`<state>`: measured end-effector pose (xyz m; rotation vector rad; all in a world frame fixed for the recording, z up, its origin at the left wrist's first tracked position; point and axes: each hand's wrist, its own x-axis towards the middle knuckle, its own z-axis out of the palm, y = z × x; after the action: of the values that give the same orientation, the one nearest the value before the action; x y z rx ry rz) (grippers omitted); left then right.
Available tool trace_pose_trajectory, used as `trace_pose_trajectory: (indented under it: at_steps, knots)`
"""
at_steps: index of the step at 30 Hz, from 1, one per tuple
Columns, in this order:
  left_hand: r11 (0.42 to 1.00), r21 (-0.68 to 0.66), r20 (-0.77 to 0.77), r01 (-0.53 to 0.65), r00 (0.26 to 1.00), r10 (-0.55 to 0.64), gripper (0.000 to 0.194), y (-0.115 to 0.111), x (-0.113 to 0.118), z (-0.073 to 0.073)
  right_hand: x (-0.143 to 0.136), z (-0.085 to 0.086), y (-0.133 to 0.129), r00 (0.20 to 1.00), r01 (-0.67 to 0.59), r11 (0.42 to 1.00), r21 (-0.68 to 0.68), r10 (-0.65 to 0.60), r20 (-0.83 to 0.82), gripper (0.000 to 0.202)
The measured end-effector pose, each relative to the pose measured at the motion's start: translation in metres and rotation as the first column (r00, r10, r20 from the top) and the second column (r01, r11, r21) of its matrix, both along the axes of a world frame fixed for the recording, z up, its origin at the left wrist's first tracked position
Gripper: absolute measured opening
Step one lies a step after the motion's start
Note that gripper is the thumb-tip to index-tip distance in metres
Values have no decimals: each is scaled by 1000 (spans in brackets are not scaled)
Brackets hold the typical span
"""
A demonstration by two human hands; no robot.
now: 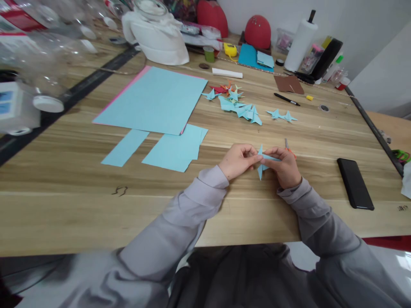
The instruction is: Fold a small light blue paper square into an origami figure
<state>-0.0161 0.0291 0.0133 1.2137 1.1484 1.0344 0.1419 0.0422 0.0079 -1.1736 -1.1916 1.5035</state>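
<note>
Between my hands is a light-blue folded paper figure (260,170), with pointed tips sticking out toward and away from me. My left hand (240,160) pinches it from the left side, thumb and forefinger together. From the right, my right hand (284,166) also pinches the paper, its fingers covering part of it. Just beyond my right hand lie scissors (286,143) with orange handles, partly hidden by the hand. Farther back are two small blue folded figures (282,115) and a pile of similar blue ones (245,111), some red, orange and yellow.
Large blue sheets (154,100) over pink paper lie left, with cut blue pieces (171,149) nearer me. A black phone (355,183) lies at right. A pen (287,99), yellow tape measure (230,50) and paper roll (301,45) sit behind. Plastic bottles (48,64) crowd the left.
</note>
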Motion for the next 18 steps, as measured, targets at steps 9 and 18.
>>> trace_pose_trajectory:
  at_steps: [9, 18]
  knots:
    - [987, -123, 348, 99, 936, -50, 26, -4, 2, 1, 2, 5, -1, 979, -95, 984, -152, 65, -194, 40]
    - [972, -186, 476, 143, 878, -38, 20, -6, 1, 5, 4, 4, 1, 955, -134, 975, -180, 78, -287, 43]
